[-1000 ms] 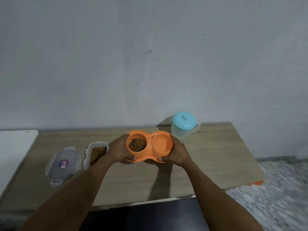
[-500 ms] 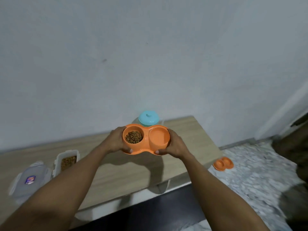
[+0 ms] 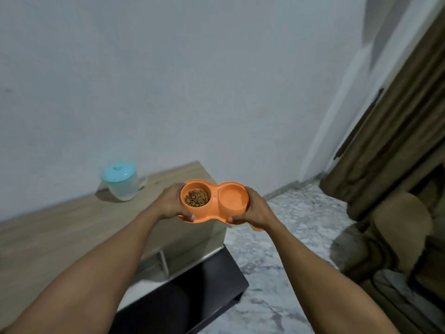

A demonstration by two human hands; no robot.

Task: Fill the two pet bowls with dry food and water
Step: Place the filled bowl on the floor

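Observation:
An orange double pet bowl is held up in the air past the table's right end. My left hand grips its left end and my right hand grips its right end. Brown dry food lies in the left bowl. The right bowl looks orange inside; I cannot tell whether water is in it. A clear jug with a light blue lid stands on the wooden table by the wall.
A small orange piece peeks out below my right wrist on the marble floor. A dark panel lies beneath the table edge. Brown curtain and brown furniture fill the right side.
Both hands have lifted the double bowl off the table and carried it right, beyond the table's end. The view has swung right; the food container and its lid have left the frame.

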